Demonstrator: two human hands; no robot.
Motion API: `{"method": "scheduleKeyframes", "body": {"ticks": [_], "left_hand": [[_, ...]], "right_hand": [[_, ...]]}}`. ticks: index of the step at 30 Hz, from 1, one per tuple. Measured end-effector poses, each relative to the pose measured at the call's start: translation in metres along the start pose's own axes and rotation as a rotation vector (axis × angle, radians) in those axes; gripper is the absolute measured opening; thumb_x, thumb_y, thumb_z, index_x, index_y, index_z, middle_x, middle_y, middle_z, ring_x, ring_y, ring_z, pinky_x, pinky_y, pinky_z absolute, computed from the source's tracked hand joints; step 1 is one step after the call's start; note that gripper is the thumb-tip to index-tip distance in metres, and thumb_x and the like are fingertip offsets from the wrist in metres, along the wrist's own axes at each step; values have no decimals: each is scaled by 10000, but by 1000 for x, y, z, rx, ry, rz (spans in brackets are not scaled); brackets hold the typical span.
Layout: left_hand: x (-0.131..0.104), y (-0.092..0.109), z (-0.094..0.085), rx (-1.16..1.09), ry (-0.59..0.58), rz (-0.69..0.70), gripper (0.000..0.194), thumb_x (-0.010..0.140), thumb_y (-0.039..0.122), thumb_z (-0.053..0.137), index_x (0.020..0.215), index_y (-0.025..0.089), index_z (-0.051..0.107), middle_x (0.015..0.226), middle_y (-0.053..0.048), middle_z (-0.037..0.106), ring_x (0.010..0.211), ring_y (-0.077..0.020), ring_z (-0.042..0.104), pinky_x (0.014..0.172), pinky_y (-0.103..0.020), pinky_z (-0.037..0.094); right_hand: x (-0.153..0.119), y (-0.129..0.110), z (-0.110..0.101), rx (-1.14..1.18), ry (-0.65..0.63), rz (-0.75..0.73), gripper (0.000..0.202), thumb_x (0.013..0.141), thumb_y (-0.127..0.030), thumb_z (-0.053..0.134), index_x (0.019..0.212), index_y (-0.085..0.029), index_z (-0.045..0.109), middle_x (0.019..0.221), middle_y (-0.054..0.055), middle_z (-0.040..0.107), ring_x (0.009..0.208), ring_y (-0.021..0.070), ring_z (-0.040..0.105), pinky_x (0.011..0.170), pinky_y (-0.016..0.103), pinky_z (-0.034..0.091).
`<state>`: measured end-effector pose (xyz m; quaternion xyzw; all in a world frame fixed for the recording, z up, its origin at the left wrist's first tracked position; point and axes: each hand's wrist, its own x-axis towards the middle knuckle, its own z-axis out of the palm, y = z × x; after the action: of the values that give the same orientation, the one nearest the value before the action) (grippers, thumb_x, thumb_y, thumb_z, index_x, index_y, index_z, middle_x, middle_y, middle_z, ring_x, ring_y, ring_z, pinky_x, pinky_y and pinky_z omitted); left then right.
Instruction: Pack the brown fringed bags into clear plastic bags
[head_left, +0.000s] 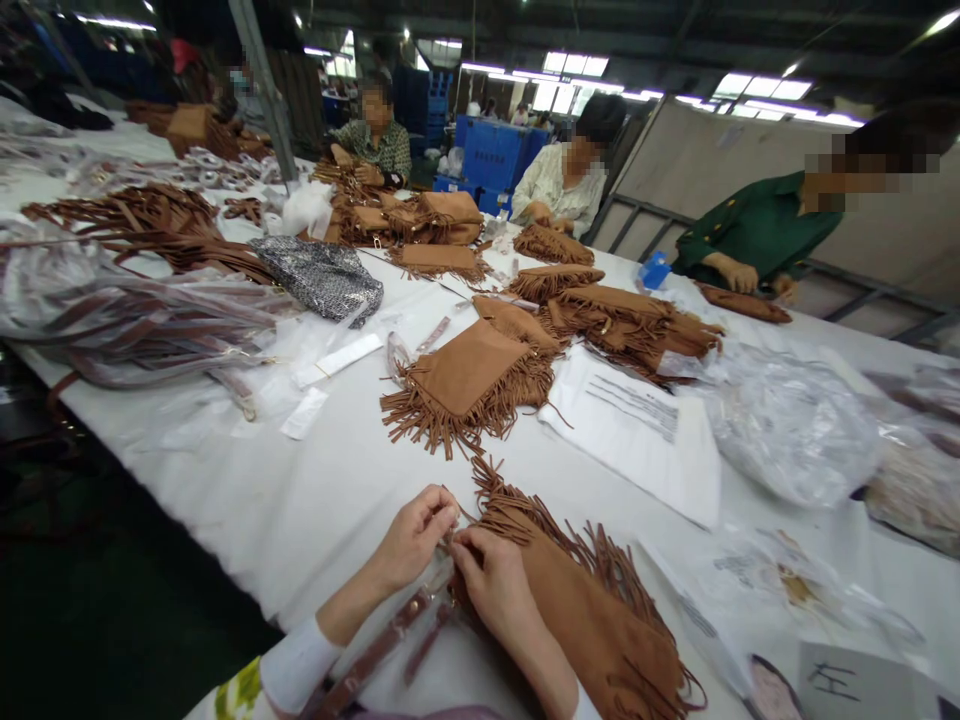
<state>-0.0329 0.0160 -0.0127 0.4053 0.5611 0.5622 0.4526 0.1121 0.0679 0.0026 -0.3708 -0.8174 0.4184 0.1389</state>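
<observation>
A brown suede bag with fringe (pixel 585 610) lies at the near edge of the white table, below and right of my hands. My left hand (pixel 418 530) is closed in a pinch at the bag's upper left corner. Close beside it, my right hand (pixel 491 575) has its fingers closed at the same corner, its wrist over the bag. What the fingertips hold is too small to make out. A brown strap in clear plastic (pixel 382 640) runs from beneath my hands toward the lower left.
Fringed bags (pixel 469 365) lie ahead on the table (pixel 285 510). Wrapped straps (pixel 157 325) and a black-and-white patterned bundle (pixel 322 275) are at left. Printed white bags (pixel 637 430) and clear plastic (pixel 795 420) lie right. Several people work across the table.
</observation>
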Motion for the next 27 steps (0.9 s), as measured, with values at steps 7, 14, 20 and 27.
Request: {"method": "scheduleKeyframes", "body": {"ticks": [7, 14, 20, 27], "left_hand": [[-5, -27, 5, -186, 118, -286, 364, 755, 456, 650, 950, 164, 553, 797, -17, 603, 719, -144, 583, 679, -268, 463], [-18, -44, 8, -42, -1, -317, 188, 709, 298, 661, 762, 118, 669, 638, -20, 633, 589, -127, 532, 602, -251, 394], [-18, -37, 7, -42, 52, -290, 148, 691, 284, 678, 659, 141, 657, 589, 10, 604, 583, -121, 501, 588, -238, 359], [-26, -43, 20, -347, 152, -341, 232, 729, 372, 635, 660, 176, 531, 593, 42, 530, 564, -100, 462, 592, -228, 371]], "right_hand": [[-1, 17, 6, 190, -8, 136, 296, 885, -327, 465, 668, -179, 602, 532, -21, 575, 523, 129, 539, 558, 221, 362], [-1, 18, 9, 188, 39, 153, 277, 870, -349, 486, 699, -176, 619, 548, -13, 591, 530, 136, 544, 564, 229, 379], [-3, 16, 11, 170, 104, 136, 249, 867, -335, 482, 716, -181, 606, 564, -9, 603, 529, 137, 552, 556, 229, 388], [-12, 24, 11, 19, 179, -13, 200, 897, -292, 465, 839, -192, 628, 758, 49, 685, 697, 173, 632, 655, 265, 463]]}}
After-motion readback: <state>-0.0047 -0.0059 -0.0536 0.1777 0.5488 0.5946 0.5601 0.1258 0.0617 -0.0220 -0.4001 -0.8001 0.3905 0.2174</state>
